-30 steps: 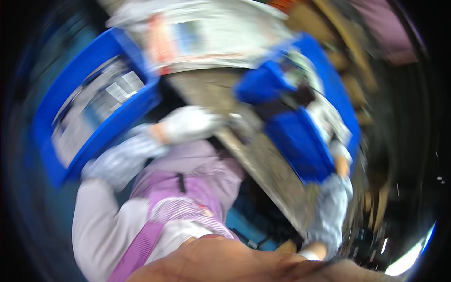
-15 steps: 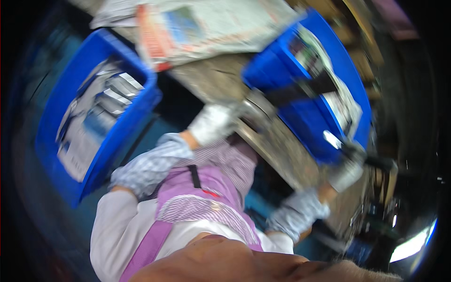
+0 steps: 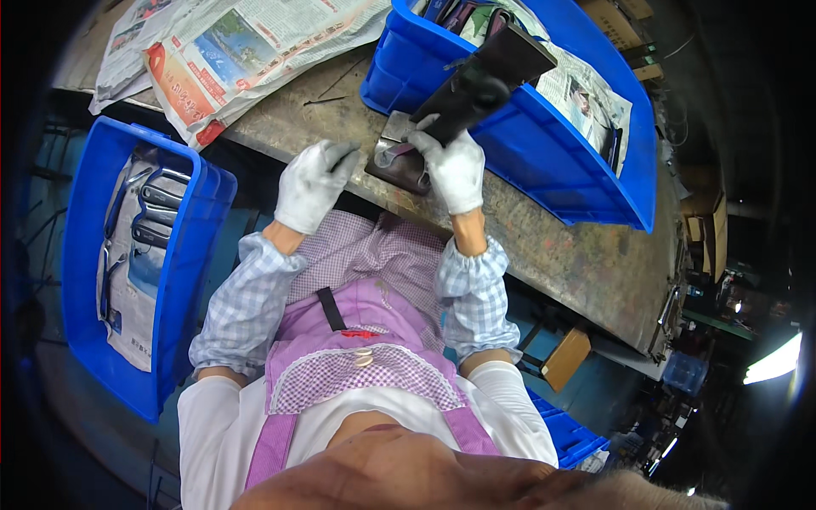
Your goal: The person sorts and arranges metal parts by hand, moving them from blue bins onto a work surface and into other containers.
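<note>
My left hand (image 3: pixel 314 185), in a white glove with greyed fingertips, hovers by the bench's front edge. Its fingers are loosely curled and slightly apart, with nothing visible in them. My right hand (image 3: pixel 456 172), also gloved, is at a metal block (image 3: pixel 389 174) on the bench edge, thumb and forefinger closing together. A shiny curved piece with a purplish tint (image 3: pixel 393 153) lies at the block beside those fingertips. Whatever the fingers pinch is hidden. Just above my right hand, a dark, flat-topped tool or machine part (image 3: pixel 501 72) slants across; its kind is unclear.
A blue bin (image 3: pixel 561 174) with newspaper and dark-handled items stands on the worn bench (image 3: pixel 586 268). Left and lower, another blue bin (image 3: pixel 81 255) holds several dark-handled metal tools (image 3: pixel 157 208) on paper. Newspaper sheets (image 3: pixel 255 64) cover the bench's far left.
My right hand has come from the far right, where it held a shiny, dark-handled thing, to the metal block. My left hand has moved off the block leftward. The view has shifted.
</note>
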`<state>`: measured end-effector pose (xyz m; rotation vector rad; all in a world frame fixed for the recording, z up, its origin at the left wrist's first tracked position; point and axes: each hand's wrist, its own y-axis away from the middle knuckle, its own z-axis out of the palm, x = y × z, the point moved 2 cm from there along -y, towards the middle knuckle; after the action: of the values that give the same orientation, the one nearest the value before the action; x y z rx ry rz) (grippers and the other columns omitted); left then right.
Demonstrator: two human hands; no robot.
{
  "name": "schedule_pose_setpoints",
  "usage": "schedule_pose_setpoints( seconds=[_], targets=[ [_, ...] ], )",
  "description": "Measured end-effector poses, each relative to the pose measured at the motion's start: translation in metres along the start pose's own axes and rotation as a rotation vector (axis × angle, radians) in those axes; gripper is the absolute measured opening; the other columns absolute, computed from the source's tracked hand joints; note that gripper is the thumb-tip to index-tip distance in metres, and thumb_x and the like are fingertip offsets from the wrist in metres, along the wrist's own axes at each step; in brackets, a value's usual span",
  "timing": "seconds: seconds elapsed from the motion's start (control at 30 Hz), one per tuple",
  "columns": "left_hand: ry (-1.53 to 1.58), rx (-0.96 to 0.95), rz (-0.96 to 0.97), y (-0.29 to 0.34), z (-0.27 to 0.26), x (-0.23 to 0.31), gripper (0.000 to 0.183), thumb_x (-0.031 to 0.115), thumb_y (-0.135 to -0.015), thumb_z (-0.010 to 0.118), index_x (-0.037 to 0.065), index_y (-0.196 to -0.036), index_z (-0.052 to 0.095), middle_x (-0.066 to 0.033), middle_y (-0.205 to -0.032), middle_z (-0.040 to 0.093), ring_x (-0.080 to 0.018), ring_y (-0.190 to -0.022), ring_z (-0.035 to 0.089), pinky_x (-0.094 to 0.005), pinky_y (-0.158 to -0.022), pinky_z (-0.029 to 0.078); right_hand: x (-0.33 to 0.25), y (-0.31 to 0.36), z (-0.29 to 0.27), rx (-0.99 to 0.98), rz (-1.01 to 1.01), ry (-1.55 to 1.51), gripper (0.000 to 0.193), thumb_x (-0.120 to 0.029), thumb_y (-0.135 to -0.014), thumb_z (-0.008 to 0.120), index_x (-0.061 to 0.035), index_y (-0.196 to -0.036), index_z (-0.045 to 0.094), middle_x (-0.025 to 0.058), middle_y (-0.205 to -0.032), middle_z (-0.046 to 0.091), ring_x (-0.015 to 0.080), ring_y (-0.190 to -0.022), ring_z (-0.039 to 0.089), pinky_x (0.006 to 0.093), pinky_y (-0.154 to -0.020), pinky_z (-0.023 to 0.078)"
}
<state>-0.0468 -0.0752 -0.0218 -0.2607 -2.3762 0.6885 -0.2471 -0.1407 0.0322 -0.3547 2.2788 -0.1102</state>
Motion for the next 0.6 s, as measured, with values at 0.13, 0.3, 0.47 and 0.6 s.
schedule_pose_setpoints(
  seconds=[0.13,0.3,0.47,0.6],
  targets=[
    [0.037,-0.077,-0.165,-0.019,0.017,0.02,0.03,0.035,-0.082,0.079,0.009,-0.093,0.071,-0.0065,-0.083,0.069,-0.027,-0.08,0.069,-0.04,-0.067,0.054,0.016,0.01,0.0,0.062,0.112,-0.4,0.024,-0.011,-0.087,0.07,-0.0093,-0.111,0.074,0.0088,-0.1,0.072,0.0242,-0.089,0.071,0.0316,-0.081,0.056],
    [0.08,-0.332,-0.582,-0.029,0.035,0.023,0.049,0.053,-0.074,0.082,0.009,-0.081,0.064,-0.0106,-0.077,0.069,-0.0322,-0.077,0.069,-0.042,-0.069,0.052,0.064,0.046,-0.01,0.059,0.209,-0.228,0.048,-0.018,-0.077,0.083,-0.004,-0.12,0.067,0.0085,-0.099,0.071,0.0215,-0.089,0.069,0.0331,-0.085,0.055],
    [0.035,-0.316,-0.577,-0.032,0.034,0.022,0.048,0.054,-0.074,0.082,0.009,-0.081,0.065,-0.0121,-0.078,0.07,-0.033,-0.079,0.07,-0.0429,-0.071,0.052,0.058,0.031,-0.011,0.139,0.051,-0.202,0.037,-0.021,-0.08,0.082,-0.0039,-0.11,0.071,0.0113,-0.096,0.07,0.024,-0.088,0.069,0.0361,-0.081,0.055],
    [-0.037,-0.372,-0.583,-0.03,0.006,0.009,0.055,0.065,-0.082,0.071,0.01,-0.09,0.072,-0.0157,-0.085,0.072,-0.0335,-0.083,0.072,-0.0441,-0.073,0.056,-0.011,0.004,0.006,-0.009,0.082,-0.074,0.043,-0.019,-0.087,0.078,0.0055,-0.12,0.066,0.0154,-0.097,0.073,0.0214,-0.086,0.07,0.0298,-0.081,0.055]
  ],
)
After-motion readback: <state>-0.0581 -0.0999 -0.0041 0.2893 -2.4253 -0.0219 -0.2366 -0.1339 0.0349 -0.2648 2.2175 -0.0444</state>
